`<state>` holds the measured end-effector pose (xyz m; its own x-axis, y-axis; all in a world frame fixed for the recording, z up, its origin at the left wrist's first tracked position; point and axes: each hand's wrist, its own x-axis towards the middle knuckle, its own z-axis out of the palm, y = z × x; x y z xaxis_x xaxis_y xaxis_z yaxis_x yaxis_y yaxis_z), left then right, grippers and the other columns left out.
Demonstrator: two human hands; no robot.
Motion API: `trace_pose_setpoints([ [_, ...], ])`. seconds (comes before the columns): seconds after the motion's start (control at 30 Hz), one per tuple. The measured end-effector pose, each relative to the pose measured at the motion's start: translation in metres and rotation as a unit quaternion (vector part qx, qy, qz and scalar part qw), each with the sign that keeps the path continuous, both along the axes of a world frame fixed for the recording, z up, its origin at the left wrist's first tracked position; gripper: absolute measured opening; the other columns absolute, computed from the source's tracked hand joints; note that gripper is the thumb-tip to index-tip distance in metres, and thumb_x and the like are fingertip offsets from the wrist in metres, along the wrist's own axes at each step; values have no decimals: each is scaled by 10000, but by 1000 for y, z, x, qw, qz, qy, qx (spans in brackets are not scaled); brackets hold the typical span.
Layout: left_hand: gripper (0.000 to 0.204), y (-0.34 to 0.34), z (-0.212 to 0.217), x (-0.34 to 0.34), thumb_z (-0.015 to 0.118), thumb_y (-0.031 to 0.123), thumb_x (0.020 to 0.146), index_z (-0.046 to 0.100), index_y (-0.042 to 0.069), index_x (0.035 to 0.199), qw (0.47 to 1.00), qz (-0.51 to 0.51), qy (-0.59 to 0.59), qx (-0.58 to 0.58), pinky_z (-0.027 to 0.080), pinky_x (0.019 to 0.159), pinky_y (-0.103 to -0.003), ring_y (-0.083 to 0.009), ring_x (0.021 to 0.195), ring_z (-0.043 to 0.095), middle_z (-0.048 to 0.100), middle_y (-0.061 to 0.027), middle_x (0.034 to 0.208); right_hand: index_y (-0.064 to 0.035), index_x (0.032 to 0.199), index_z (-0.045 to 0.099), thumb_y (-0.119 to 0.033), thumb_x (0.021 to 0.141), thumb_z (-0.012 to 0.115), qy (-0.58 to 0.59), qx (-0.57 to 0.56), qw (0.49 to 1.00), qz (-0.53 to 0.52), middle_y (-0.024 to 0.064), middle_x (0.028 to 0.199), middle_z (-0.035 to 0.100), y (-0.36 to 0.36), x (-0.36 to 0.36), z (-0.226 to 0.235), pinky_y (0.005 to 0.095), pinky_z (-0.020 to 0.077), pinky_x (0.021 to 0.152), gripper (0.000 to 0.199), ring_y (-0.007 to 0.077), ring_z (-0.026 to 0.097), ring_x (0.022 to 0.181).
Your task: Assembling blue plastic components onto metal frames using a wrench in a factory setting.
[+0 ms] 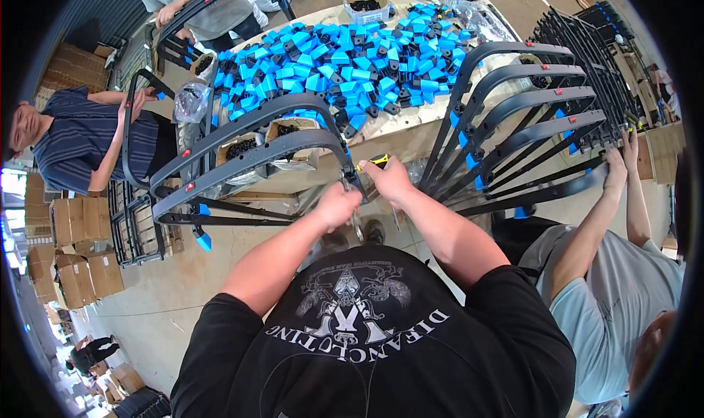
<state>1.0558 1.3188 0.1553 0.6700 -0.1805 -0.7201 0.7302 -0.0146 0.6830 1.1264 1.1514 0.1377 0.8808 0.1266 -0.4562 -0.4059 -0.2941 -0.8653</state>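
On the far left a person in a striped shirt [81,143] holds a dark curved frame [132,125]. Next I see the 2 long curved frames [249,136] that I am working on. They lie across the edge of the wooden table [396,136], with a blue clip [202,239] at their lower left end.

My left hand [337,207] is closed in a fist at the right end of these 2 frames, where they come together. I cannot tell what it grips. My right hand [387,180] is just beside it, closed around a small tool with a yellow handle [377,160], pressed against the same frame end.

Behind my hands the table holds a big pile of blue and black clips [352,59].

To the right, a row of about 5 curved frames [513,99] leans on the table, each with blue clips on it. I think those are done. The big pile tells me lots of work is left.

On the far right a person in a light blue shirt [616,301] reaches up to a stack of black frames [587,44].
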Motion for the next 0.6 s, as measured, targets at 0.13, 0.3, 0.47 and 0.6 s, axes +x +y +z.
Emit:
trace_pose_setpoints([
  [0.13,361,-21,-15,-15,646,247,841,572,-46,1038,896,-72,-266,348,547,771,-483,-451,794,662,678,-255,857,51,928,633,-314,876,788,-22,25,999,-7,103,825,670,-2,3,-10,349,493,650,400,156,599,722],
  [0.3,193,-3,23,19,607,157,850,593,-35,843,994,75,70,-30,513,639,-416,-273,680,637,636,-145,738,74,1005,598,-343,845,812,-38,9,999,-10,150,893,705,-5,-1,-7,348,533,706,496,186,660,780],
  [0.47,214,-20,29,2,601,187,852,590,-18,791,944,-86,-149,281,521,681,-438,-316,718,666,648,-176,740,32,976,601,-350,860,803,66,121,990,39,72,753,638,-20,-2,-25,325,498,618,447,145,609,683],
  [0.6,436,-32,-7,-10,636,310,854,543,-71,1045,875,-100,-193,432,546,839,-522,-448,934,690,696,-298,947,-19,944,591,-355,892,779,69,173,982,18,16,748,583,-32,-42,-90,288,447,606,389,100,552,697],
])
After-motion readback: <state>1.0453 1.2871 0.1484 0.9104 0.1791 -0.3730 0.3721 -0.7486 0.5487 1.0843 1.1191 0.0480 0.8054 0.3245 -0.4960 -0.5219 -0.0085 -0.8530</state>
